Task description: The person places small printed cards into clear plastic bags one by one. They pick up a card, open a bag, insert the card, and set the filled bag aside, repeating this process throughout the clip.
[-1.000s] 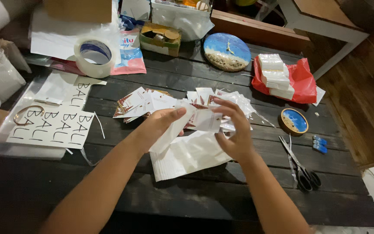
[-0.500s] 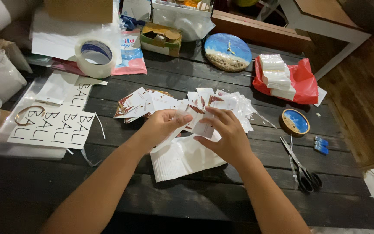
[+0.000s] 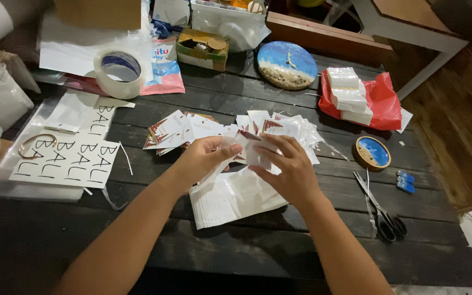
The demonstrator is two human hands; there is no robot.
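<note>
On the dark wooden table (image 3: pixel 279 262), both hands met over a small white card with a red corner (image 3: pixel 251 146). The left hand (image 3: pixel 206 158) pinched the card between thumb and fingers. The right hand (image 3: pixel 288 169) curled around it from the other side, fingers bent and touching it. I could not tell if a clear bag was around the card, because the hands hid that part.

Just under the hands lay a stack of clear plastic bags (image 3: pixel 236 196), and it looked thick. Behind the hands sat a spread-out pile of cards (image 3: pixel 192 128), the same white and red kind. It looked like a lot of cards were waiting, so I judged the work was far from done.

Off to the right lay black scissors (image 3: pixel 381 210) and a small round blue disc (image 3: pixel 372 153). Farther back were a big round blue plaque (image 3: pixel 287 64) and a red bag with white packs on it (image 3: pixel 383 101). Over on the left stood a roll of clear tape (image 3: pixel 120 72), near a white sheet with black letters (image 3: pixel 72 158).
</note>
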